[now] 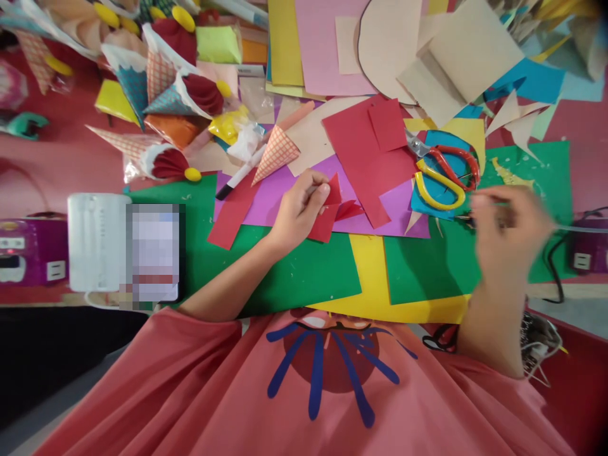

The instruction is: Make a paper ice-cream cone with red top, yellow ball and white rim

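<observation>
Folded red paper (325, 227), over the purple sheet (406, 197), is pinched by my left hand (300, 208), best lightly to spare its folds; my right hand (515, 229), near scissors (417, 147), blurs: finger state unclear.

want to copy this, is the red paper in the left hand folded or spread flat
Folded: the red paper in the left hand has pointed flaps sticking out at different angles.

Pink shirt (228, 392), blue-striped print (332, 361).
</observation>
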Demonstrator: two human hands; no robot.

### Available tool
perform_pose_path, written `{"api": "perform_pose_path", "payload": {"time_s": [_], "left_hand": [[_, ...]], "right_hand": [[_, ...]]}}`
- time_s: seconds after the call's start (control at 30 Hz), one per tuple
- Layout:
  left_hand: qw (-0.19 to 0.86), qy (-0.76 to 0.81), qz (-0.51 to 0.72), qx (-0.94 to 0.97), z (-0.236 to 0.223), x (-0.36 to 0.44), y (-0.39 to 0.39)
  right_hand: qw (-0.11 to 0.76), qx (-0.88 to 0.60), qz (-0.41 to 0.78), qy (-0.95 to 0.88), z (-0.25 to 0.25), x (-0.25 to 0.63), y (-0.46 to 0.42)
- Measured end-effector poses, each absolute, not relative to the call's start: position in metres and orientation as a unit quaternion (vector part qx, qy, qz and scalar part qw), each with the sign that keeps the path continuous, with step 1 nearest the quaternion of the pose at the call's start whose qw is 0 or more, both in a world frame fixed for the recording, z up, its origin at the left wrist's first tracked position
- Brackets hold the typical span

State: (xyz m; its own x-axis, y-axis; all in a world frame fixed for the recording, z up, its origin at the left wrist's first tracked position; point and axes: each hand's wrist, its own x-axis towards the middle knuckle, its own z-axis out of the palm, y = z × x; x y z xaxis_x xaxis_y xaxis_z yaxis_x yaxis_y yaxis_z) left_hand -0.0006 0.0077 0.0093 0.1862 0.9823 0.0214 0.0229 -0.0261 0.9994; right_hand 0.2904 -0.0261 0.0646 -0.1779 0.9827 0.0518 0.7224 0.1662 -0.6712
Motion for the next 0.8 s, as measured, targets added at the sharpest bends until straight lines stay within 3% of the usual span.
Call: {"api": "perform_pose_path", "payload": {"time_s": [0.23, 0.33, 0.4, 0.5, 0.63, 0.8], "left_hand": [[0.53, 0.441, 0.453, 0.566, 0.01, -0.001, 0.011], [0.531, 0.456, 0.441, 0.562, 0.009, -0.002, 0.011], [0.53, 0.466, 0.436, 0.558, 0.008, -0.002, 0.011], [0.528, 0.47, 0.434, 0.559, 0.006, -0.003, 0.011], [0.536, 0.464, 0.421, 0.566, 0.006, -0.003, 0.01], [0.534, 0.461, 0.397, 0.586, 0.008, -0.003, 0.009]], "right_hand": [[0.176, -0.396, 0.155, -0.888, 0.04, 0.2, -0.01], [0.147, -0.373, 0.143, -0.905, 0.028, 0.193, -0.001], [0.176, -0.402, 0.162, -0.884, 0.023, 0.195, 0.002], [0.299, -0.488, 0.252, -0.781, 0.022, 0.199, 0.002], [0.45, -0.494, 0.489, -0.56, 0.02, 0.2, 0.001], [0.449, -0.441, 0.651, -0.424, 0.015, 0.195, 0.004]]}}
